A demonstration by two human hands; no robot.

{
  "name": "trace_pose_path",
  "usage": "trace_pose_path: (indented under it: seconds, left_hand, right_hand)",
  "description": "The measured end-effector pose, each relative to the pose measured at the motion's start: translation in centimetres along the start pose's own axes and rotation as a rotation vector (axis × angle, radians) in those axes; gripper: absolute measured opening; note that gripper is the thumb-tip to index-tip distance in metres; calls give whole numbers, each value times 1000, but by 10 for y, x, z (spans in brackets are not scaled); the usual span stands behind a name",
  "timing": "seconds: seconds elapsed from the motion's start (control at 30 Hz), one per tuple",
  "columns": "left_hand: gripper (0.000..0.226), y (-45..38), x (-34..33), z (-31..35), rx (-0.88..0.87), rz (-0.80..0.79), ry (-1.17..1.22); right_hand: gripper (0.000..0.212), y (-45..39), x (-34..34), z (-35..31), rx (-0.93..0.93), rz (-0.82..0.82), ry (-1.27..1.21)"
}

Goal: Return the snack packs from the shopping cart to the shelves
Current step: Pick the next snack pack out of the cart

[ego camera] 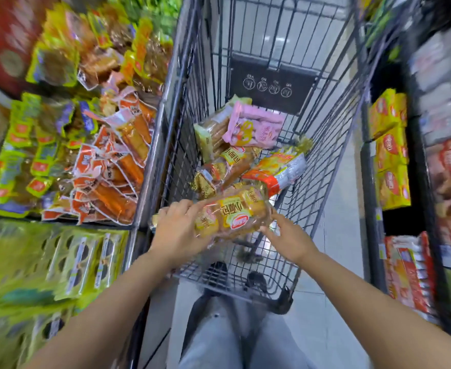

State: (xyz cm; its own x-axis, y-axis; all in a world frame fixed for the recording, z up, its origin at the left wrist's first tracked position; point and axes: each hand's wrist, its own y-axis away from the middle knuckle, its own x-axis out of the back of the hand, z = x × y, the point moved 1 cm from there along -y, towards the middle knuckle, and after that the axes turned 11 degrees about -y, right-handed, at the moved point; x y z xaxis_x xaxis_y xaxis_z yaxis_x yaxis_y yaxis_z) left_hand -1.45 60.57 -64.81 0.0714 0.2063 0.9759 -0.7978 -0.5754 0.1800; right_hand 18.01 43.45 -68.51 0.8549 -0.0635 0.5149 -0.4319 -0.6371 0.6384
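Head view: left hand [177, 229] grips bread pack [232, 213] lying crosswise; right hand [289, 237] seemingly open, touching it.

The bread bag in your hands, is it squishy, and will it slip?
Probably squishy: the bread bag shows soft-looking rolls through clear film, so a tight squeeze could dent them. It looks light for its size. The glossy wrapper may be slippery, which may be why the left hand grips one end while the right hand meets the other.
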Motion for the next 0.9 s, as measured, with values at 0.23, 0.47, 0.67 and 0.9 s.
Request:
trace_pose_path:
  seconds: [0.23, 0.47, 0.67, 0.9]
  left_hand:
    - [77, -26, 108, 34, 52, 279, 58]
    - [82, -35, 195, 99, -14, 594, 303]
    - [80, -33, 245, 153, -121, 778, 420]
    - [86, -42, 299, 192, -318, 692, 535]
  right_hand:
    - [60, 37, 77, -60, 13, 157, -355]
    - [43, 92, 157, -131, 382, 255, -992]
    - [66, 140, 222, -158, 626, 418, -1066]
    - [85, 200, 290, -172, 792, 744, -995]
